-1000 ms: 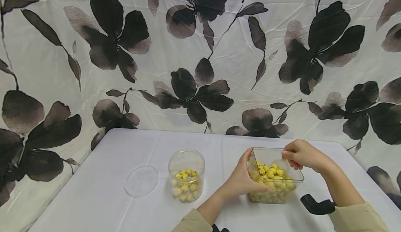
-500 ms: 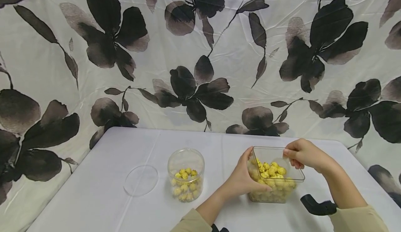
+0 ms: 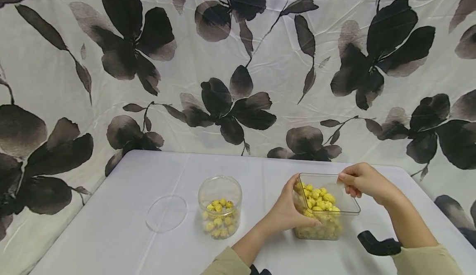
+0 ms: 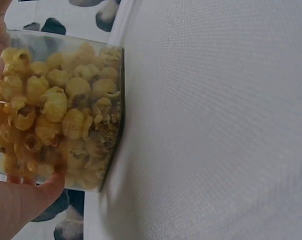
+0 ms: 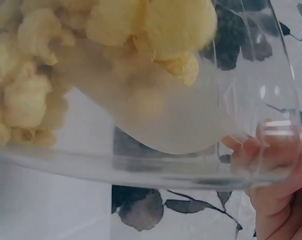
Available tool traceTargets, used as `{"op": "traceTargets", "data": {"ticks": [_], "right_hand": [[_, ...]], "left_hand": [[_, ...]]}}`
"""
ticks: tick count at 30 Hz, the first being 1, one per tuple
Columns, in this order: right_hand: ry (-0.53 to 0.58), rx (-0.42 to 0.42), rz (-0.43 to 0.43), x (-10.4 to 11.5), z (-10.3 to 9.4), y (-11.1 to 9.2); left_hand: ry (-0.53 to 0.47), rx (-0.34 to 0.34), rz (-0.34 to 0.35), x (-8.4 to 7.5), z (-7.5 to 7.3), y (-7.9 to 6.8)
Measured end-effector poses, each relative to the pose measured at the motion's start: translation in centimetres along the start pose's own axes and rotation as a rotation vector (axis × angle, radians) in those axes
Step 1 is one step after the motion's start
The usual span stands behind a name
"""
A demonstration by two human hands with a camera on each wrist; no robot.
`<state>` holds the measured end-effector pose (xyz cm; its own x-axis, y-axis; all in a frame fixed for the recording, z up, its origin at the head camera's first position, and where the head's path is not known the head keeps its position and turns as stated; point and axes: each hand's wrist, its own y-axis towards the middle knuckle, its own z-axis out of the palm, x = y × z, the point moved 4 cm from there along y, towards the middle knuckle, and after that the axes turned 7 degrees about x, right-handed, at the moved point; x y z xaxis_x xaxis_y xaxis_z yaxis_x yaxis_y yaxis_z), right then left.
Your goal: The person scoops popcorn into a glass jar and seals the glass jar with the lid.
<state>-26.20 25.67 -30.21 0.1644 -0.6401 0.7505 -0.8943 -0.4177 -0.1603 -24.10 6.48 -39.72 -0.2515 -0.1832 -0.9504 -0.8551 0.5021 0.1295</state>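
A clear square plastic container [image 3: 316, 233] of yellow popcorn [image 3: 319, 198] stands on the table at the right. My left hand [image 3: 286, 211] grips its left side, with the thumb along the near wall. At the far right corner, my right hand [image 3: 366, 182] pinches a frosted, see-through scoop [image 5: 176, 130] by its handle end. The scoop reaches down inside the container, and in the right wrist view popcorn rests against its blade. Through the wall in the left wrist view, popcorn pieces [image 4: 55, 105] show, with small crumbs near the bottom.
Left of the container stands a round clear jar [image 3: 220, 184], partly filled with popcorn balls. A clear round lid [image 3: 166, 213] lies flat further left. White cloth covers the table [image 3: 111, 233]; a floral curtain [image 3: 238, 52] hangs behind it.
Popcorn in the square container has shifted left, baring its right side around the scoop. My right hand has risen slightly to the right; the left hand keeps its grip.
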Motion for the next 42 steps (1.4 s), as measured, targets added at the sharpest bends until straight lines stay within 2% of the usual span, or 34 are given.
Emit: {"op": "traceTargets", "data": {"ticks": [10, 20, 31, 42], "right_hand": [[0.047, 0.014, -0.004, -0.1, 0.6, 0.4], [0.093, -0.016, 0.001, -0.3, 0.9, 0.3], [0.126, -0.004, 0.001, -0.7, 0.1, -0.6], [0.101, -0.100, 0.037, -1.0, 0.1, -1.0]], "left_hand": [[-0.010, 0.008, -0.003, 0.0, -0.1, -0.1], [-0.015, -0.002, -0.002, -0.2, -0.3, 0.0], [-0.003, -0.012, -0.005, -0.4, -0.2, -0.1], [-0.008, -0.007, -0.016, -0.2, -0.1, 0.0]]}}
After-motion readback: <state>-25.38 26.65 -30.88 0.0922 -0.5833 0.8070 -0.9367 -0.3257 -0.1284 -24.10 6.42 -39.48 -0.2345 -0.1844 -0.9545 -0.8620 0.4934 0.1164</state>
